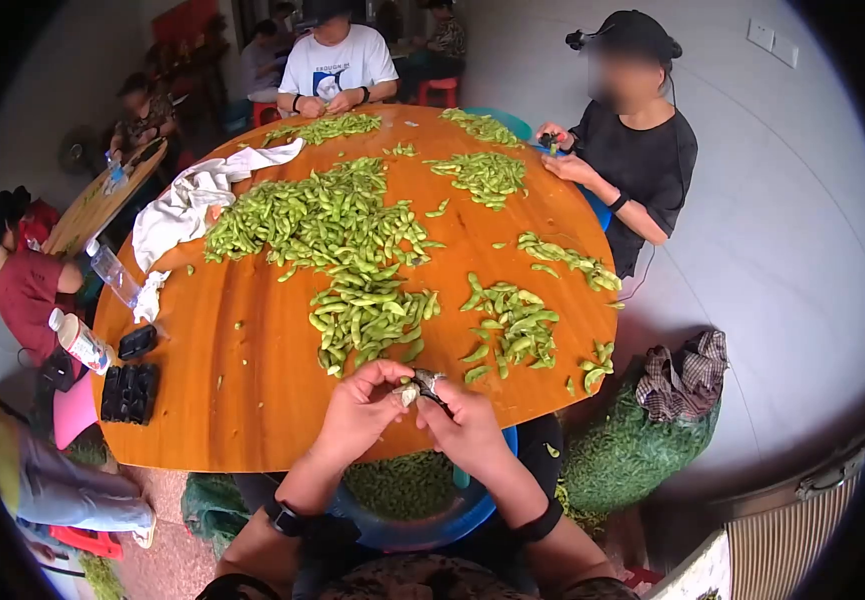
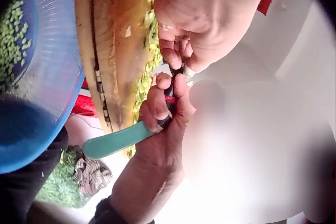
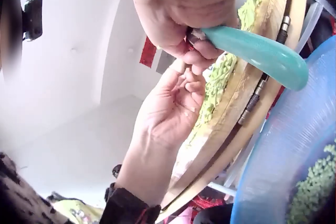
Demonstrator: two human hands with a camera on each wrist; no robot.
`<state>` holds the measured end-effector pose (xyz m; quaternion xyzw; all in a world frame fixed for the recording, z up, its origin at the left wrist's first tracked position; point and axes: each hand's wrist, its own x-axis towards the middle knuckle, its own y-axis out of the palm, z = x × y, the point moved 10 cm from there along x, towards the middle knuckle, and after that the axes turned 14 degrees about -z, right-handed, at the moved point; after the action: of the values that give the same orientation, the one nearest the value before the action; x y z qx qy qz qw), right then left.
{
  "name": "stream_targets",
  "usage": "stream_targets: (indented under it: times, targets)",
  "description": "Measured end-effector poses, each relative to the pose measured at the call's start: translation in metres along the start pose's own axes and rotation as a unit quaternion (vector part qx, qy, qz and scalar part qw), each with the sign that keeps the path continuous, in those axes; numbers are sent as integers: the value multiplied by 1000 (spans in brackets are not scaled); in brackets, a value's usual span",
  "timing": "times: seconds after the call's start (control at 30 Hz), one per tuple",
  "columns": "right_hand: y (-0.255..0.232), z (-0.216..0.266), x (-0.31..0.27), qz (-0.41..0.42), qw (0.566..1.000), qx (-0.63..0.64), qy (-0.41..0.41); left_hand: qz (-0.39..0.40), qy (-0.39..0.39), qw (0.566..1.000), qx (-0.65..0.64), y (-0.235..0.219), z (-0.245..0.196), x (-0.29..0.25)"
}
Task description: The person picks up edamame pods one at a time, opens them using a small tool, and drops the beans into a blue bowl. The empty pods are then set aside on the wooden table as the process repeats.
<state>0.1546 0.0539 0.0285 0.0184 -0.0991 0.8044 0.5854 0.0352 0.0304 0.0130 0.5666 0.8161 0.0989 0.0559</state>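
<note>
My right fingers (image 2: 156,103) curl round a teal handle (image 2: 118,140); my left fingers (image 1: 381,373) pinch a pale scrap (image 1: 410,396) near the table's edge (image 1: 253,465), green pods (image 1: 365,318) beyond.

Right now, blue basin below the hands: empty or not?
Not empty: green beans lie in the blue basin, bare wall rising above them.

Shows as a round-edged, glossy orange-brown wooden worktop (image 1: 208,400). Carries a large heap of green edamame pods (image 1: 303,215), running on toward the near edge, with smaller piles (image 1: 518,325) set apart to the right and at the far side. Bears along the left a bunched white cloth (image 1: 183,205), a clear plastic bottle (image 1: 113,272) beside crumpled white tissue (image 1: 150,298), a white-capped labelled bottle (image 1: 83,343), and a compartmented black tray (image 1: 130,394) near a small black object (image 1: 138,342).
</note>
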Motion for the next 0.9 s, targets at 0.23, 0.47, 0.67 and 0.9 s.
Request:
stream_targets:
  times: [0.23, 0.47, 0.67, 0.9]
  targets:
    - [-2, -3, -11, 53, 987, 56, 143, -58, 65, 992, 93, -8, -11, -15]
    - [0, -6, -17, 71, 985, 23, 153, -42, 220, 919, 324, 6, -37, -28]
    - [1, -13, -21, 77, 982, 23, 168, -48, 295, 867, 399, 13, -43, -37]
    - [3, -21, -19, 33, 991, 90, 97, -72, 266, 881, 384, 10, -34, -38]
